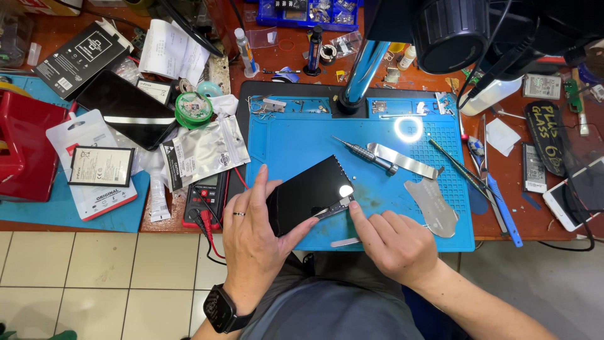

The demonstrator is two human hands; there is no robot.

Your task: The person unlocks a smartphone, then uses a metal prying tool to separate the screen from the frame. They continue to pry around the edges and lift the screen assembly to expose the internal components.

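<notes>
The black phone lies on the blue mat at the near middle of the worktop, its long axis running from near left up to far right. The left hand clasps its near-left end, thumb on the near edge and fingers over the left side, so this grip is nearer the body of the phone. The right hand sits just right of it, forefinger pressed on a thin metal tool slipped under the phone's near-right edge. On the mat beyond lie one screwdriver, two flat metal plates and one pair of tweezers. A multimeter rests left of the mat.
</notes>
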